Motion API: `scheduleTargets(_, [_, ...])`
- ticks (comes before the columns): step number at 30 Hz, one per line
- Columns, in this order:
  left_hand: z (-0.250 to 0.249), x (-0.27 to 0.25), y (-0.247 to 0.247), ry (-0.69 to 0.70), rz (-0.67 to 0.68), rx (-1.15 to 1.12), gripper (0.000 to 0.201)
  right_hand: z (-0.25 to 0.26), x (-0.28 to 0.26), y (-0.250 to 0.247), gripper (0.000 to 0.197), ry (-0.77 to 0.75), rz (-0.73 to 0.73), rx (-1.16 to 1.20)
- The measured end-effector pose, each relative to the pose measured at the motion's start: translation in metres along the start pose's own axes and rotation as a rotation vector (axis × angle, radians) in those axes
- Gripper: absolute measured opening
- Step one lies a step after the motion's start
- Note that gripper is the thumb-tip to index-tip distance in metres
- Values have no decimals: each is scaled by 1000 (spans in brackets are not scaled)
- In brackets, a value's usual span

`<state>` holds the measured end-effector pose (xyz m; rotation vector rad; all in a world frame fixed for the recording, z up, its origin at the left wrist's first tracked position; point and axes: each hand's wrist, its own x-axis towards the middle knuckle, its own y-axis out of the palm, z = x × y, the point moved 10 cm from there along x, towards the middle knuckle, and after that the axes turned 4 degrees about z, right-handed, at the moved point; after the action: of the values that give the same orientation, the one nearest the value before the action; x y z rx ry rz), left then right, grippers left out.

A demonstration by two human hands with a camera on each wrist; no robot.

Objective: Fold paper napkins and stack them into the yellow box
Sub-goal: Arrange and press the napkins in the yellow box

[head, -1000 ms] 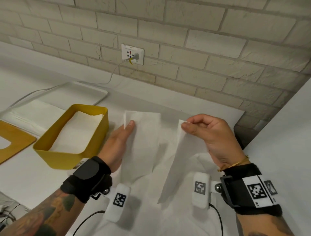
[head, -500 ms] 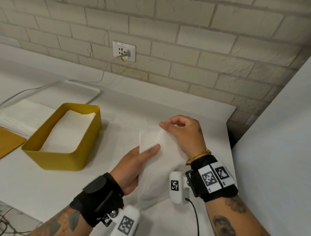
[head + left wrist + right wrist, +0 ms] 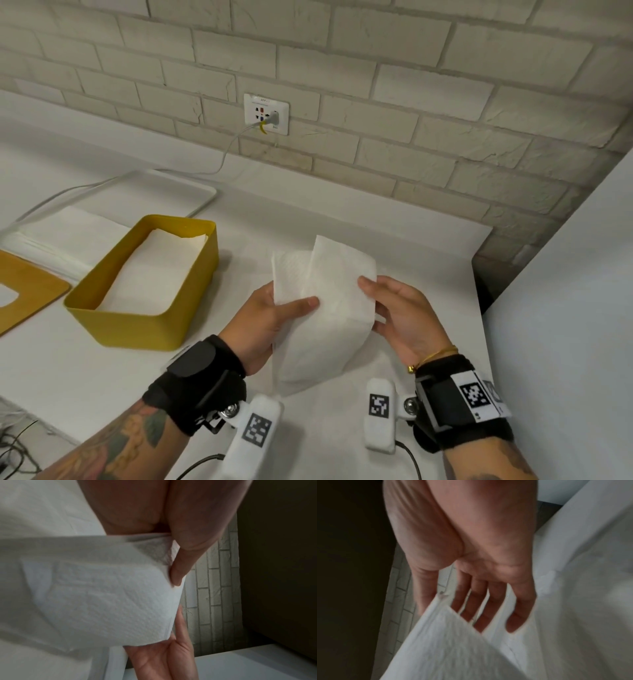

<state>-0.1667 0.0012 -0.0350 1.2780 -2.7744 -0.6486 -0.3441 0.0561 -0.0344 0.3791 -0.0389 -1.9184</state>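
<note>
**Napkin held between both hands**

A folded napkin [image 3: 329, 308] is held above the table [image 3: 428, 260], its upper edges splayed apart. It is pinched by the left hand [image 3: 270, 318], the thumb [image 3: 301, 303] laid across its front. The right hand [image 3: 400, 318] is kept against its right edge with fingers [image 3: 488, 609] nearly straight, and no grip is closed there. The box [image 3: 137, 322] is seen left of the left hand, with napkins stacked inside. A lid [image 3: 27, 291] lies farther left.
</note>
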Motion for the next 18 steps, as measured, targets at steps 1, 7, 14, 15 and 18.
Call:
scheduleTargets(1, [1,0,-3,-15,-22,-6,33,4,1,-3,21,-57,-36,43])
scheduleTargets(7, [-3,4,-30,-26,-171,-98,37,51,-14,-15,20,-313,-26,131])
scheduleTargets(14, [-7,4,-23,-37,-165,-160,44,65,-20,32,33,-237,300,-24])
scheduleTargets(15, [-7,5,-18,-38,-151,-165,48,58,-13,34,25,-221,264,-81])
scheduleTargets(18, [-7,6,-7,-20,-104,-113,56,36,1,37,6,-194,185,-275])
